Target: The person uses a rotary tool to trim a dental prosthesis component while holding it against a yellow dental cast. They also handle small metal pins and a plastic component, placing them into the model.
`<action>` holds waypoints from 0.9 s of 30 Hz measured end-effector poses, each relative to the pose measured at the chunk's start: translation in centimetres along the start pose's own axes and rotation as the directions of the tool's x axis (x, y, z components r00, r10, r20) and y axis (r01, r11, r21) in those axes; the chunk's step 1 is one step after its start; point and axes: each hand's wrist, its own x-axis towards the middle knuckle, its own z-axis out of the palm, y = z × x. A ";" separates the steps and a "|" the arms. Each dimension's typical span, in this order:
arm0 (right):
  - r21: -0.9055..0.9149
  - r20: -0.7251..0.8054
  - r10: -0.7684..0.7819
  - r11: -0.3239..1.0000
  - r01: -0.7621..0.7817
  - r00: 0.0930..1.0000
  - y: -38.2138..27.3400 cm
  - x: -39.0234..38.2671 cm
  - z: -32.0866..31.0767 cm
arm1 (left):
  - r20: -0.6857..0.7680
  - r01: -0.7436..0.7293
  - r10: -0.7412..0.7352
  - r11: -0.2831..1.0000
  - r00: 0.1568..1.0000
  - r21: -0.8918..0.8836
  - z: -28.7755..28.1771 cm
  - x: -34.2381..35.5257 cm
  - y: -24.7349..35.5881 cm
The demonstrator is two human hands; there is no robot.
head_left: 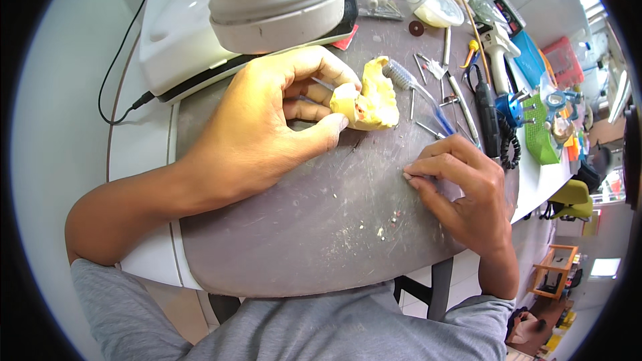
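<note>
My left hand [267, 110] holds a yellow plaster dental model [378, 100] between thumb and fingers, raised a little over the grey work board [267, 254]. The model has an arch of tooth shapes, with a small reddish patch close to my thumb. To its right, my right hand [461, 187] is closed in a pinch low over the board. Whatever lies between those fingertips is too small to name. A brush with grey bristles [400, 75] and a clear bluish handle lies just behind the model, partly covered by it.
A ribbed white suction hose [271, 7] hangs beside a white machine [177, 33]. Thin metal tools, a black handpiece [487, 110], a white gun-shaped tool [498, 53] and a green basket [540, 134] crowd the right. Pale crumbs [381, 231] dot the board near its front edge.
</note>
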 end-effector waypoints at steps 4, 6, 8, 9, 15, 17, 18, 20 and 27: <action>0.242 -0.041 0.086 0.967 -0.074 0.995 -0.4 2.2 -0.8 | -0.005 0.028 -0.028 0.998 1.000 -0.053 0.1 0.0 0.3; 0.319 -0.060 0.112 0.944 -0.088 0.992 -0.5 3.5 -0.5 | 0.011 0.017 -0.017 0.999 1.000 -0.041 -0.1 0.1 -0.1; 0.367 -0.080 0.101 0.928 -0.065 0.992 -0.8 4.9 0.1 | 0.012 0.029 -0.028 0.998 1.000 -0.062 -0.2 -0.1 -0.1; 0.419 -0.176 0.073 0.908 0.008 0.982 -0.5 5.6 1.0 | 0.009 0.051 -0.050 0.997 0.999 -0.059 -0.1 -0.2 0.2; 0.391 -0.117 0.062 0.920 -0.011 0.991 -0.6 6.3 1.6 | 0.018 0.041 -0.040 0.998 0.999 -0.054 0.0 0.1 -0.2; 0.391 -0.129 0.057 0.920 -0.002 0.990 -0.7 6.4 1.7 | 0.016 0.045 -0.044 0.998 0.999 -0.044 -0.1 0.0 -0.1; 0.392 -0.136 0.053 0.920 0.005 0.989 -0.8 6.4 1.8 | 0.014 0.045 -0.045 0.998 0.999 -0.037 -0.1 -0.2 0.0; 0.408 -0.137 0.057 0.913 0.004 0.989 -0.7 6.4 1.9 | 0.013 0.049 -0.048 0.998 0.999 -0.031 -0.2 -0.3 0.1; 0.429 -0.109 0.058 0.903 -0.006 0.992 -0.6 6.4 2.0 | 0.014 0.050 -0.049 0.998 0.999 -0.032 0.0 0.0 0.2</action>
